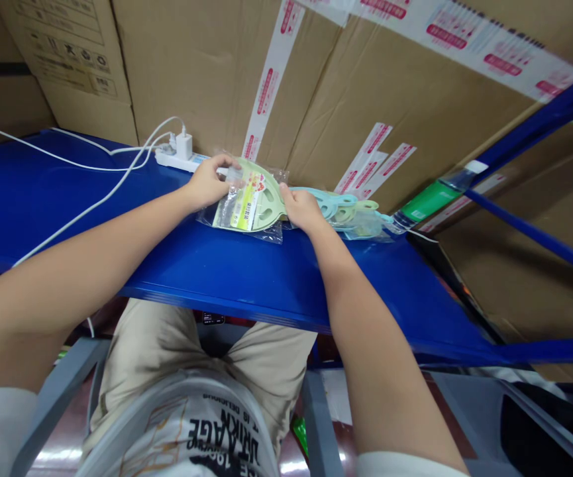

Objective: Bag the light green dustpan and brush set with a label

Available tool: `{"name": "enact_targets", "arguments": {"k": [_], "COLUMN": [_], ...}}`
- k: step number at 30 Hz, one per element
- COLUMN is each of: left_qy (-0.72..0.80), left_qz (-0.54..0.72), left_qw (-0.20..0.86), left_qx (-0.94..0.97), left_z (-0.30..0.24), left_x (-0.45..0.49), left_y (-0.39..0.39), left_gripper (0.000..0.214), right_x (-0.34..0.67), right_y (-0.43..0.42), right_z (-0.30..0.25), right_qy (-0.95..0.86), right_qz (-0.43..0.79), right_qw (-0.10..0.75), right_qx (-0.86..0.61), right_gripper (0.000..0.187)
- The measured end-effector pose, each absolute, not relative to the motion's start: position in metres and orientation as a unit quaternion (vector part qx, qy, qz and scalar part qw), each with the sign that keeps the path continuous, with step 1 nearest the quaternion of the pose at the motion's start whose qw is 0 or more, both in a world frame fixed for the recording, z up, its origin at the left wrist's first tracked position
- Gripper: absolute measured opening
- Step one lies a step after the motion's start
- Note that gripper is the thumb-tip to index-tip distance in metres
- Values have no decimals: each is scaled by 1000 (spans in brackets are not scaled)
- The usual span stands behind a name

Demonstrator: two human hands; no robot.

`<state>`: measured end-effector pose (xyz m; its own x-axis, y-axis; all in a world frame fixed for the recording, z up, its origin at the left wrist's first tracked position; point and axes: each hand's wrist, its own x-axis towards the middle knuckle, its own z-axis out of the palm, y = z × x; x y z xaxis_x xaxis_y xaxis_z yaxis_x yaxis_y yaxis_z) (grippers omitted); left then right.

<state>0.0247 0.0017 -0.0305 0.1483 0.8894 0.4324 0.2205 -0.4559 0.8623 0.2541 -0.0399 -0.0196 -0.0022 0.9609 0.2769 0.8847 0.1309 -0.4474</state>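
A light green plastic mini dustpan (pixel 266 207) in a clear bag lies on the blue shelf (pixel 191 265), with a yellow and white label card (pixel 245 202) on it. My left hand (pixel 212 180) grips the far left edge of this pack, thumb and fingers closed over the film. My right hand (pixel 300 204) is closed around the handle end at the right. Beside my right hand lie several more bagged light blue and green pieces (pixel 350 213) of similar look, partly hidden behind my wrist.
A white power strip (pixel 174 161) with a plugged-in charger (pixel 183 146) and white cables sits behind my left hand. A green-labelled bottle (pixel 430 199) leans at the right by a blue rack bar (pixel 534 232). Taped cardboard boxes (pixel 207 73) wall off the back.
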Motion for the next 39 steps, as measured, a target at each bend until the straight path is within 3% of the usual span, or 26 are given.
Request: {"name": "enact_targets", "arguments": {"k": [4, 10, 39], "left_qy": [379, 373, 404], "left_qz": [547, 495, 529], "left_qw": [345, 433, 434], "left_qx": [662, 655, 607], "left_z": [-32, -31, -26], "left_x": [23, 22, 22], "left_y": [4, -1, 2], "left_gripper": [51, 94, 96], "right_x": [258, 262, 260], "right_y": [-38, -36, -39], "right_z": [-20, -19, -15], "right_qy": [-697, -678, -659], "right_qz": [69, 65, 65], "right_qw": [265, 285, 304], "right_qx": [-663, -674, -685], "right_gripper": [62, 62, 65]}}
